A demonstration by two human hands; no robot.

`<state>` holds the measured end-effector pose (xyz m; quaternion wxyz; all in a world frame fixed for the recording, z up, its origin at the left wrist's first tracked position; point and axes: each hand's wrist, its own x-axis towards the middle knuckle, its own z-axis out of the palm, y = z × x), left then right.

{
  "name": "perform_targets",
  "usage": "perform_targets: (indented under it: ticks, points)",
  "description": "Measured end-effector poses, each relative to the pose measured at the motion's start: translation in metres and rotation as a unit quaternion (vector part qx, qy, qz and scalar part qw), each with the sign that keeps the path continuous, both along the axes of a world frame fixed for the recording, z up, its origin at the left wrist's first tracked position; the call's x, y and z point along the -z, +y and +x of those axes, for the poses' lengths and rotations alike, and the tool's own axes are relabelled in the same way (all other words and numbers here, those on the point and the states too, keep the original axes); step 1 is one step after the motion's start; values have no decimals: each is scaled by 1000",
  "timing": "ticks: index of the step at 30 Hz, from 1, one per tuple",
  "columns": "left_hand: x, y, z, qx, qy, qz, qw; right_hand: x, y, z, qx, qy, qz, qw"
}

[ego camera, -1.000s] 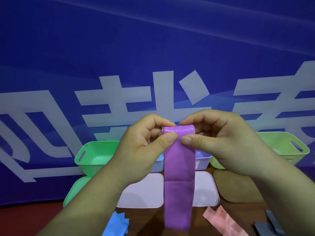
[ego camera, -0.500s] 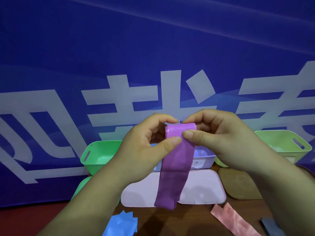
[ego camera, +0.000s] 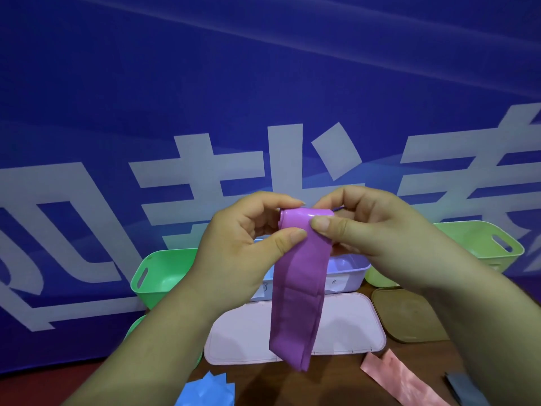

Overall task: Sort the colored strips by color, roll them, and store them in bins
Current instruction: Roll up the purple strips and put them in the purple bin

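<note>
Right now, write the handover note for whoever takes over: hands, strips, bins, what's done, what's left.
Left hand and right hand both pinch the rolled top of the purple strip, held in the air; its tail hangs unrolled.
Blue strip, pink strip and grey strip lie unrolled on the table.
Green bin, lilac bin and light green bin stand at the back; no rolls show in their visible parts.
Done: purple roll started.
Left: finish it, bin it, then roll and store the others.
</note>
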<state>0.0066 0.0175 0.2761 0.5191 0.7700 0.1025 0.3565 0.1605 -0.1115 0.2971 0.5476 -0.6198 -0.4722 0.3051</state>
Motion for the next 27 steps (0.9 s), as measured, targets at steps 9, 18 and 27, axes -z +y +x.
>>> perform_targets:
  ticks: [9, 18, 27]
  points:
    - [-3, 5, 8, -14, -2, -53, 999, -1, 4, 7, -11, -59, 72, 996]
    - [-7, 4, 10, -12, 31, -48, 998, -1, 10, 8, 20, -58, 114, 992]
    - [-5, 8, 6, 11, 13, -50, 999, -2, 9, 5, 20, -17, 84, 996]
